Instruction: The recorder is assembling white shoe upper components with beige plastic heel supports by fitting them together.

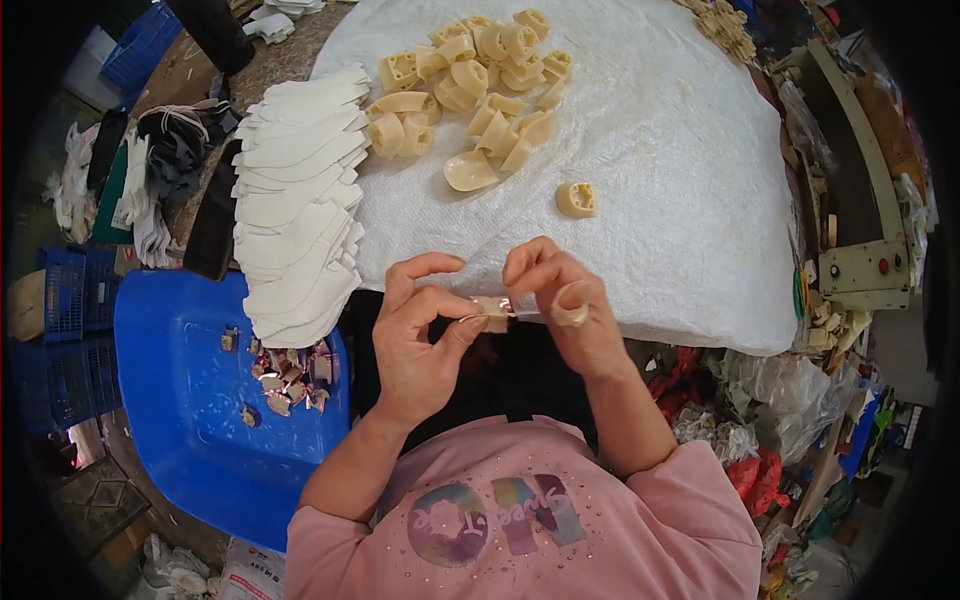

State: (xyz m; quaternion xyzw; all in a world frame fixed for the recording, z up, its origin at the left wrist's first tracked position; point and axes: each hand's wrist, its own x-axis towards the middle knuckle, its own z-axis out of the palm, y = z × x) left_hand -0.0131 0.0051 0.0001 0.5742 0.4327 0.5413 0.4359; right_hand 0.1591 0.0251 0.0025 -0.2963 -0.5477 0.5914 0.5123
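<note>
In front of my body, my left hand (425,325) pinches a small beige piece with a shiny pink strip (493,308) between thumb and fingers. Just to its right is my right hand (570,300), fingers bent, with a curved beige plastic piece (571,302) tucked in them. Its thumb and index finger hover close to the pink strip; whether they touch it I cannot tell. A single beige hollow block (577,199), like a small shoe heel, lies on the white woven sheet (680,200) beyond my right hand. Farther back lies a heap of similar blocks (470,85).
Overlapping white cut pieces (300,200) line the sheet's left edge. Below them sits a blue tub (190,400) holding several shiny pink-covered pieces (290,375). A dark phone (212,225) rests at the left. A pale metal frame (860,180) and plastic bags (790,395) are at the right.
</note>
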